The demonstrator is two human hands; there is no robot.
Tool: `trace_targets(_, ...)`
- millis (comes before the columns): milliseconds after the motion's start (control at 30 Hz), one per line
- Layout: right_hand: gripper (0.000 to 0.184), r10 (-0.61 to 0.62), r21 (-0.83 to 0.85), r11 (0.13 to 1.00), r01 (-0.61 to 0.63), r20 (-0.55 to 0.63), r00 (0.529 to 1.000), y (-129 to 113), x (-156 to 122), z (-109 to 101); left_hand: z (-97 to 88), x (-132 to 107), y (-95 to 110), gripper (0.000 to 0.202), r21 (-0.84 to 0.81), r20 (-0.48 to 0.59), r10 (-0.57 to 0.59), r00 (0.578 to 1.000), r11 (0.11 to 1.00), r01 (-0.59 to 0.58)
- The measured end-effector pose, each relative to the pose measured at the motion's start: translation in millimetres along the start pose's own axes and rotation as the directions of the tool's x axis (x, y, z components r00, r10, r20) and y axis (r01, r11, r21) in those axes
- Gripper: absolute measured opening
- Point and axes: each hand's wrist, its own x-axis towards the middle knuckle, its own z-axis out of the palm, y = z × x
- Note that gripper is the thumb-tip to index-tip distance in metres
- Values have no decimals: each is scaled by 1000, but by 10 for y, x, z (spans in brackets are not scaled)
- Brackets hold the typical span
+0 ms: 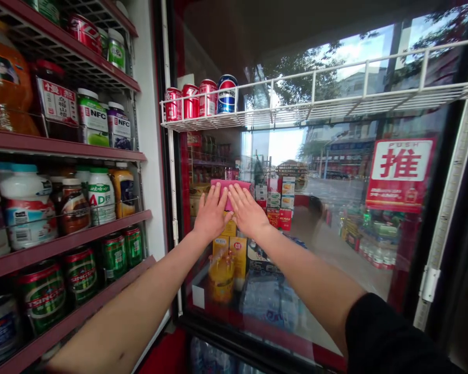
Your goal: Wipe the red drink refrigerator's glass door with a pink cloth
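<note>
Near the left edge of the glass door (323, 280), pressing a cloth (226, 183) flat with left hand (211, 213) and right hand (246, 208), straight-fingered, clamped on nothing. With too hard a push, could jolt it and topple cans (207, 98) off the left end of the rack (292, 117).

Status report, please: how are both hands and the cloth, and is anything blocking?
Left hand and right hand open, side by side on cloth. Cloth pink, against glass. No blockage seen; rack above hands.
</note>
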Motion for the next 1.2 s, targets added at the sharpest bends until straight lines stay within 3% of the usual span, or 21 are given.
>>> trace_targets(267, 79, 63, -10, 998, -63, 8, 998, 383, -551, -276, -53, 115, 618, 84, -56, -31, 68, 997, 996, -69)
trace_targets(400, 75, 93, -12, 996, -93, -8, 996, 469, -742, -408, -76, 122, 782, 83, -81, -34, 86, 996, 993, -89)
trace_targets(500, 72, 144, -12, 989, -144, -10, 990, 368, -688, -424, -97, 126, 765, 78, -87, -19, 79, 997, 993, -81)
trace_targets(667, 70, 246, 14, 969, -245, -56, 968, 26, -346, -273, -144, 104, 533, 68, -62, 24, 80, 996, 995, -79)
trace_targets(800, 72, 216, -40, 976, -214, 44, 975, -120, -137, -197, -141, 54, 358, 73, -18, 18, 48, 999, 999, -47)
trace_targets(933, 78, 135, -134, 984, -121, 103, 985, -60, -124, -182, -87, 32, 321, 78, 17, 14, 32, 999, 999, -33)
trace_targets(1100, 85, 9, -88, 996, -7, 23, 1000, 155, -227, -115, -65, 36, 388, 77, 43, 42, 19, 999, 999, -21)
trace_targets(1200, 90, -2, -25, 1000, 1, -18, 1000, 257, -319, -71, -96, 35, 468, 76, 57, 49, 33, 998, 998, -36)
